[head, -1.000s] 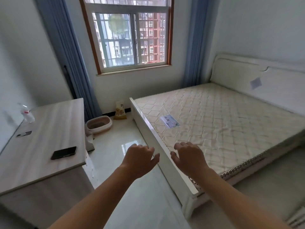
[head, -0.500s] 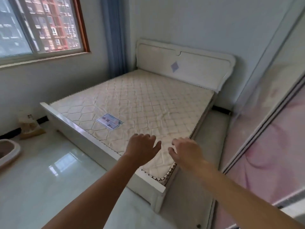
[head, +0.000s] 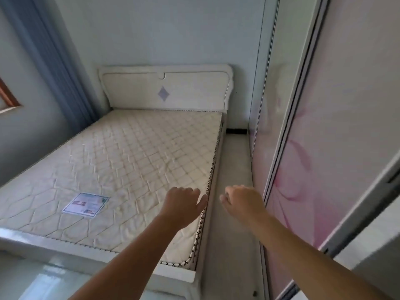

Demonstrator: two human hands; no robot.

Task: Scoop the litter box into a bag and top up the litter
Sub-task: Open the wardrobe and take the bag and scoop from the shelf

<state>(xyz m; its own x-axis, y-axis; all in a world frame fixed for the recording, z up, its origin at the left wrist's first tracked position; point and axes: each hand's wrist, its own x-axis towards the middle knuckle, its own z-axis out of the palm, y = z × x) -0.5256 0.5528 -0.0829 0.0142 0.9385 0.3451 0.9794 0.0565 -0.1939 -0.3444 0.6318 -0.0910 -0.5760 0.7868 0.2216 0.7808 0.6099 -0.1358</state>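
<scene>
Now both hands, left [head: 183, 205] and right [head: 242, 202], hang loosely curled, holding nothing, above the mattress [head: 129, 161] corner.

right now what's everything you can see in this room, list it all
mattress: 1, cream quilted, bare on the bed frame
label: 1, blue and white, flat on the mattress near the foot
headboard: 1, white with a lilac diamond, against the far wall
curtain: 1, blue, hanging at left
window frame: 1, brown, corner only at left edge
wardrobe doors: sliding, white with pink floral print, right side
floor: pale, glossy
left hand: empty, fingers open, over the mattress edge
right hand: empty, fingers loosely curled, over the gap beside the bed
</scene>
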